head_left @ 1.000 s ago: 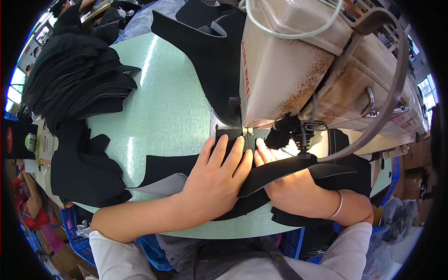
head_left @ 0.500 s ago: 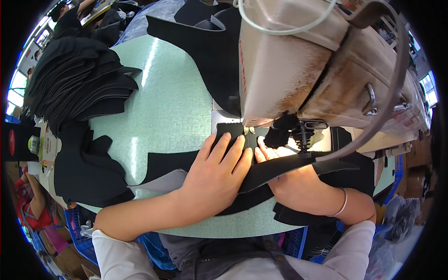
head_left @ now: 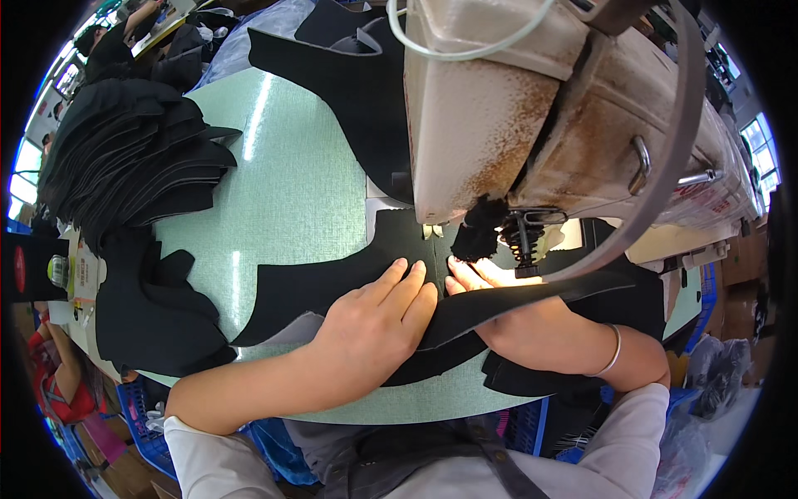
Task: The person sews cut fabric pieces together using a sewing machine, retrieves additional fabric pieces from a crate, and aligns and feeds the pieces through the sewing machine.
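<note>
My left hand [head_left: 374,314] lies flat, fingers stretched out, on a black fabric piece [head_left: 299,283] with a grey underside. A seam line runs up the piece between my two hands toward the presser foot [head_left: 433,231] of a sewing machine [head_left: 490,116]. My right hand [head_left: 528,328] reaches under a raised flap of black fabric [head_left: 532,303]. Its fingertips show past the flap, extended and resting on the fabric in the machine's light. The flap hides the middle of those fingers.
Stacked black cut pieces [head_left: 133,158] stand at the left of the green table [head_left: 291,166], with more black pieces [head_left: 158,308] nearer me. Another black panel [head_left: 332,91] lies beside the machine. A curved grey bar [head_left: 677,158] arches over the right side. Blue baskets [head_left: 141,424] sit below.
My left hand has slid back toward me, away from the presser foot. The fabric's left part lies flatter, showing less grey underside. My right hand stays near the same place. The whole view has shifted slightly.
</note>
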Action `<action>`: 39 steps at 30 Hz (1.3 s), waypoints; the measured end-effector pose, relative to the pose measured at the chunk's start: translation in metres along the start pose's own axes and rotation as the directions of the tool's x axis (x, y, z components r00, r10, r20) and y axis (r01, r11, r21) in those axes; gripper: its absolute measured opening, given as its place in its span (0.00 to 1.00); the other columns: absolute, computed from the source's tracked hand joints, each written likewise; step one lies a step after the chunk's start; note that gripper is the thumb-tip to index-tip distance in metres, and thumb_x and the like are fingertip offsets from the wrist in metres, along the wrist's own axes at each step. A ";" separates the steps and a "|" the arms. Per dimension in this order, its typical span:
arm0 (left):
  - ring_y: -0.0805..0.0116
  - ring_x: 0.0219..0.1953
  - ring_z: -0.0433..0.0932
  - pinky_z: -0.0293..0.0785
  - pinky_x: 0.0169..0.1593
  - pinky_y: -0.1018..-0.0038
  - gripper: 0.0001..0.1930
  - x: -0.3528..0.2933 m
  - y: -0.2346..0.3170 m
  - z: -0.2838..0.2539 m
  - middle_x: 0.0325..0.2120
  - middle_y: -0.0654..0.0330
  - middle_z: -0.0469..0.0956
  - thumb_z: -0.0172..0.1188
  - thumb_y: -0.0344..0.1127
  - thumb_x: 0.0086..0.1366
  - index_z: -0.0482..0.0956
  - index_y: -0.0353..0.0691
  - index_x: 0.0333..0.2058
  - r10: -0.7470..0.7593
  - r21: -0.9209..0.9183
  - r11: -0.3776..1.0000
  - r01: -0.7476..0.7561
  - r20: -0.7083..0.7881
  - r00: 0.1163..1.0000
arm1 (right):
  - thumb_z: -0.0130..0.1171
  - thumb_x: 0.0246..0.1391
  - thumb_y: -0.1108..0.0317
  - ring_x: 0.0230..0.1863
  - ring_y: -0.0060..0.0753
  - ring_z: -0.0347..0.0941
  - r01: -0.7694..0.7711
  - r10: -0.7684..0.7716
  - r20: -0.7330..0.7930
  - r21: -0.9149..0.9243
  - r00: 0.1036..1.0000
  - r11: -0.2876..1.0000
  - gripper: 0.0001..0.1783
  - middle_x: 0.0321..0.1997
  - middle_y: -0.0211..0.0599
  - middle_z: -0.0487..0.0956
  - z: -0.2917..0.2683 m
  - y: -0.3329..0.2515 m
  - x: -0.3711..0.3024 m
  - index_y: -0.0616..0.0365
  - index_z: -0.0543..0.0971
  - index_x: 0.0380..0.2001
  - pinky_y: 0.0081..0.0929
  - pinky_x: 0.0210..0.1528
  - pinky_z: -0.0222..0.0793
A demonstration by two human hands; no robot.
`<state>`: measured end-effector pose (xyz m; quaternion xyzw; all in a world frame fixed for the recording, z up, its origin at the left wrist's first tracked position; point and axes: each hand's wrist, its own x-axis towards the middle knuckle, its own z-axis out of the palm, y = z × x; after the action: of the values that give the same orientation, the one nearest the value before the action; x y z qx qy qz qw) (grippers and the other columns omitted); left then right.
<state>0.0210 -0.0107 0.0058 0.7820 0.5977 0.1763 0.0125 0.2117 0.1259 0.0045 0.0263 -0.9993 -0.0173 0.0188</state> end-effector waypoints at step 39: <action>0.47 0.66 0.61 0.65 0.61 0.50 0.33 0.012 -0.036 -0.024 0.59 0.48 0.64 0.60 0.19 0.47 0.73 0.41 0.56 0.002 -0.201 0.977 0.065 0.320 0.947 | 0.57 0.47 0.76 0.27 0.49 0.73 -0.020 0.176 -0.244 0.532 0.954 0.846 0.08 0.27 0.44 0.75 -0.011 0.025 0.001 0.63 0.76 0.34 0.38 0.30 0.69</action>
<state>-0.0171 0.0066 0.0230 0.7848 0.5784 0.1094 0.1936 0.2099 0.1503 0.0165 -0.0187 -0.9529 0.2604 0.1545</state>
